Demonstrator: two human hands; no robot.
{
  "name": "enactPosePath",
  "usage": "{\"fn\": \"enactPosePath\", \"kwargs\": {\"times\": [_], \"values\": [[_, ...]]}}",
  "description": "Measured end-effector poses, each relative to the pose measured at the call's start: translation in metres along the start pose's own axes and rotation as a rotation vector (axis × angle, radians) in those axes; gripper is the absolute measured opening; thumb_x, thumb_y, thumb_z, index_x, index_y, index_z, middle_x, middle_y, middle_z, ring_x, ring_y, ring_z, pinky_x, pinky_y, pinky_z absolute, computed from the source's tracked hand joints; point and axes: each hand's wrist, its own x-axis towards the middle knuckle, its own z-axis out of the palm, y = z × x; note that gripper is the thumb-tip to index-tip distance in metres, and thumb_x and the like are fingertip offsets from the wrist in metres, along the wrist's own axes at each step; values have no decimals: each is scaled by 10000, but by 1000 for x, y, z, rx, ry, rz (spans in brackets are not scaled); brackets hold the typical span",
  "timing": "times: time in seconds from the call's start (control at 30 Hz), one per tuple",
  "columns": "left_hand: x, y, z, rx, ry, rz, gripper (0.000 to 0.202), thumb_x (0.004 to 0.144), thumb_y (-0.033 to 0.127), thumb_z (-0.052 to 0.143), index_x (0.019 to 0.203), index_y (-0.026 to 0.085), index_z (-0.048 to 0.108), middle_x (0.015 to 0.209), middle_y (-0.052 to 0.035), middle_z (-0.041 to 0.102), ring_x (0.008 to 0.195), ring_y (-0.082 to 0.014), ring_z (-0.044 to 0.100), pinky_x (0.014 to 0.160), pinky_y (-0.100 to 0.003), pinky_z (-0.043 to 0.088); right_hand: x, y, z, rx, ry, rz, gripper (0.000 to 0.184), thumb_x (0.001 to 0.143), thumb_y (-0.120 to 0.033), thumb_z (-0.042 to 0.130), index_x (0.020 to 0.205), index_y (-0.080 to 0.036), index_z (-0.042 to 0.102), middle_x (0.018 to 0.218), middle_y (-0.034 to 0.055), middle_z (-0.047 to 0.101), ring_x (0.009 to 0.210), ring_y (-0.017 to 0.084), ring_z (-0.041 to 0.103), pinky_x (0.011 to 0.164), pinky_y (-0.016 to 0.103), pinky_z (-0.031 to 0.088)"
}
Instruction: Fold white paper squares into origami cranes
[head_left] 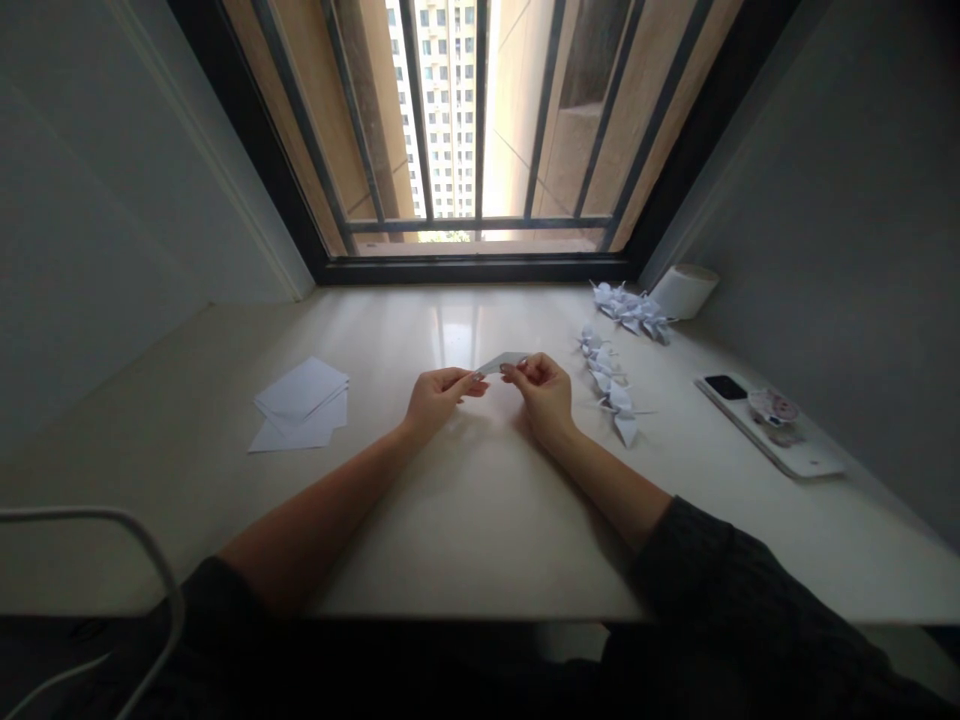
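A small piece of folded white paper (504, 360) is held up between my two hands, over the middle of the white sill. My left hand (442, 395) pinches its left end between thumb and fingers. On the other side, my right hand (546, 393) grips the right end, its fingertips covering part of the paper. To the right of my right hand lies a row of folded paper cranes (609, 378). A stack of loose white paper sheets (300, 395) rests to the left of my left hand.
More paper cranes (630, 308) are heaped at the back right, against a white roll (684, 290). A white phone (769, 425) with a round grip lies at the right. A pale cable (161, 570) loops at the lower left. The barred window (480, 268) stands behind.
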Motion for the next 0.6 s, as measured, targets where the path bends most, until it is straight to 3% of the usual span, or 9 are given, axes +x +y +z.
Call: {"fn": "enactPosePath", "kwargs": {"times": [0.13,0.33,0.6], "values": [[1,-2,-1,-5,28,14,396,737,515,594,864,152,689,868,-103,723,788,-211,684,643,-279,466,-1,-3,1,-29,-48,19,364,608,-349,755,688,-216,426,627,-70,563,604,112,597,643,270,497],[1,-4,0,-48,18,14,397,730,508,609,904,161,696,877,-102,723,790,-215,687,665,-290,468,-4,-5,3,-5,-59,87,549,491,-341,821,793,-241,374,594,-87,603,617,139,629,635,265,486],[-1,-2,2,-52,8,-10,389,723,491,620,898,154,705,872,-108,722,778,-215,687,664,-294,472,-5,-8,6,16,-36,135,558,498,-343,817,759,-241,334,537,-99,597,563,133,610,635,268,477]]}}
